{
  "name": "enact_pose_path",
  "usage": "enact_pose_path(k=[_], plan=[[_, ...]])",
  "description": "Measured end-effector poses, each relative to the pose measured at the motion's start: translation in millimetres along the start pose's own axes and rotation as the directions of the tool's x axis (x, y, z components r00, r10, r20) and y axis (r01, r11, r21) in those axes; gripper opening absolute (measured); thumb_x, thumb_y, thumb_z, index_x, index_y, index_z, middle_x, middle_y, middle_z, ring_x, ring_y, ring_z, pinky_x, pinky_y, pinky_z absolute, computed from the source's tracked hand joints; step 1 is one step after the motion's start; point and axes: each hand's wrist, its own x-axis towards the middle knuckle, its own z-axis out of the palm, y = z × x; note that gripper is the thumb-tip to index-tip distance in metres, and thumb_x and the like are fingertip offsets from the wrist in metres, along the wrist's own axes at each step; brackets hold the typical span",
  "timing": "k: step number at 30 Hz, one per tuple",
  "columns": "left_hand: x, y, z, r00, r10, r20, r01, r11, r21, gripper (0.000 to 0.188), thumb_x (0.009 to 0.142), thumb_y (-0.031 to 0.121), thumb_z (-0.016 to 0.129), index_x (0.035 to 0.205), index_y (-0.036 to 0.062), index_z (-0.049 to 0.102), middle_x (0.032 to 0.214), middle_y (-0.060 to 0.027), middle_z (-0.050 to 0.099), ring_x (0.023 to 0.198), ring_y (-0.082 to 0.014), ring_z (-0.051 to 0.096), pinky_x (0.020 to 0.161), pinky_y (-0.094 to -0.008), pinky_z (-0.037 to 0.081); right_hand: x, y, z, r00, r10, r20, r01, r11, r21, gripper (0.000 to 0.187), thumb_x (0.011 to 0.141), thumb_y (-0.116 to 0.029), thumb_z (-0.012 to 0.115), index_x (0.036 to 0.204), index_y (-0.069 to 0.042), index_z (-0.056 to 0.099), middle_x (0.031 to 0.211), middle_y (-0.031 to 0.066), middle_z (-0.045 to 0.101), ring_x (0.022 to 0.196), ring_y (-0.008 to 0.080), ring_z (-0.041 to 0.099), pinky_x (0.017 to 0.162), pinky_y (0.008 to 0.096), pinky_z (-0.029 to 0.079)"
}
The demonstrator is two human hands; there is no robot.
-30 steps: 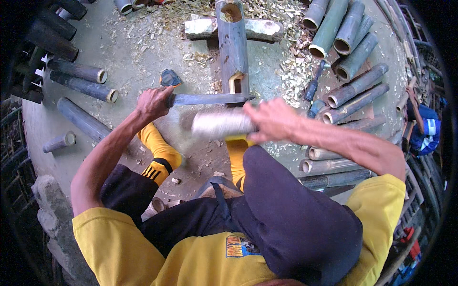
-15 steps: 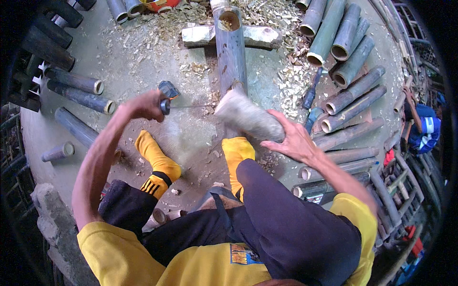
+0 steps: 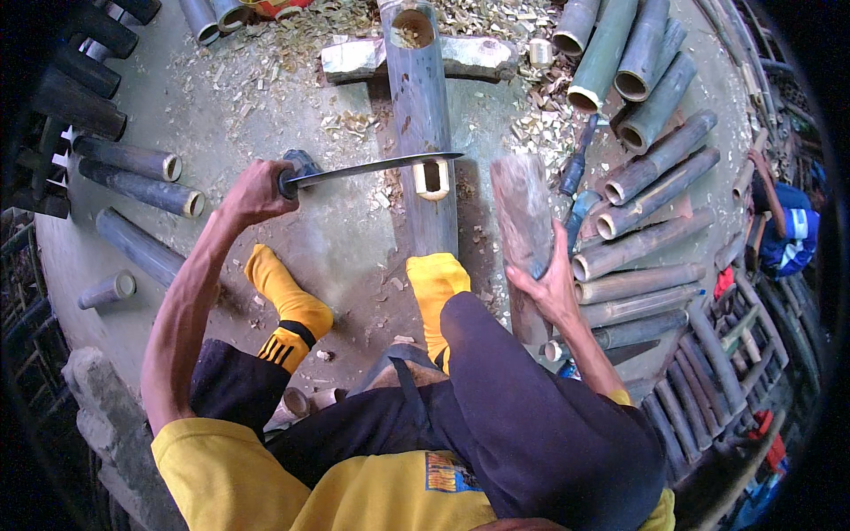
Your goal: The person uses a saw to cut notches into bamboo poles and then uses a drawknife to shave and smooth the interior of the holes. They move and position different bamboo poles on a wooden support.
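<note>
My left hand (image 3: pixel 259 190) is closed round the dark handle of a long knife (image 3: pixel 372 165). Its blade points right, across the upper edge of a squarish hole (image 3: pixel 432 180) cut in a grey bamboo tube (image 3: pixel 421 111); whether it touches the tube I cannot tell. To the right of the tube, my right hand (image 3: pixel 551 279) grips a thick wooden block (image 3: pixel 524 208) by its lower part, fingers partly hidden behind it. A foot in a yellow sock (image 3: pixel 436 281) rests at the tube's near end. Higher up, the tube has a second, rounder opening (image 3: pixel 413 31).
A pale wooden crosspiece (image 3: pixel 478 57) lies under the tube's far part. Wood chips (image 3: pixel 292 44) litter the floor. Several bamboo tubes (image 3: pixel 655 168) lie at the right, others (image 3: pixel 137 186) at the left. A dark-handled tool (image 3: pixel 580 159) lies at right. Another person (image 3: pixel 788 234) is at far right.
The wooden block in my right hand has swung right, away from the tube, and now stands more upright. The knife blade and the squarish hole, hidden behind it before, now show.
</note>
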Motion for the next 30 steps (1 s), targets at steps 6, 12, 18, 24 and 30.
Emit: enact_pose_path(k=[6,12,18,24,30], plan=[[11.2,7.7,-15.1,0.997,-0.072,-0.025,0.074,0.992,0.098,0.019,0.063,0.014,0.064,0.075,0.0012,0.059,0.063,-0.0153,0.059,0.055,-0.0258,0.058,0.055,-0.0364,0.046,45.6,-29.0,14.7,0.964,-0.265,-0.007,0.265,0.964,-0.031,0.106,0.065,-0.024,0.075,0.143,-0.013,0.004,0.133,0.0304,0.035,0.115,0.0381,0.047,0.095,0.0405,0.040],[12.9,16.0,-19.7,0.997,-0.077,-0.026,0.080,0.988,0.134,0.021,0.061,0.015,0.066,0.074,0.0010,0.058,0.063,-0.0155,0.059,0.058,-0.0294,0.059,0.057,-0.0381,0.046,52.5,-31.5,12.5,0.983,-0.158,0.091,0.154,0.987,0.048,0.101,0.068,-0.018,0.072,0.143,-0.016,0.004,0.132,0.0286,0.038,0.113,0.0387,0.049,0.093,0.0395,0.041],[12.2,13.0,-20.5,0.995,-0.094,-0.028,0.097,0.982,0.165,0.022,0.059,0.015,0.066,0.073,0.0004,0.057,0.063,-0.0157,0.058,0.058,-0.0297,0.057,0.057,-0.0380,0.045,55.9,-26.9,15.3,0.977,-0.180,0.113,0.169,0.981,0.097,0.100,0.068,-0.019,0.072,0.143,-0.015,0.006,0.133,0.0268,0.038,0.119,0.0361,0.044,0.100,0.0399,0.035],[12.0,18.8,-25.7,0.992,-0.125,0.008,0.121,0.972,0.203,0.028,0.060,0.020,0.065,0.082,0.0034,0.064,0.068,-0.0167,0.062,0.064,-0.0327,0.061,0.061,-0.0399,0.048,54.3,-28.4,14.8,0.975,-0.191,0.115,0.179,0.978,0.107,0.100,0.068,-0.018,0.072,0.143,-0.014,0.007,0.137,0.0253,0.033,0.124,0.0345,0.039,0.102,0.0388,0.032],[11.0,20.8,-26.8,0.993,-0.115,0.006,0.111,0.975,0.194,0.025,0.061,0.019,0.064,0.080,0.0033,0.063,0.066,-0.0174,0.061,0.063,-0.0331,0.060,0.060,-0.0404,0.047,54.2,-28.6,14.8,0.978,-0.167,0.127,0.153,0.982,0.111,0.101,0.067,-0.018,0.073,0.143,-0.014,0.007,0.137,0.0245,0.033,0.124,0.0341,0.039,0.100,0.0376,0.034]])
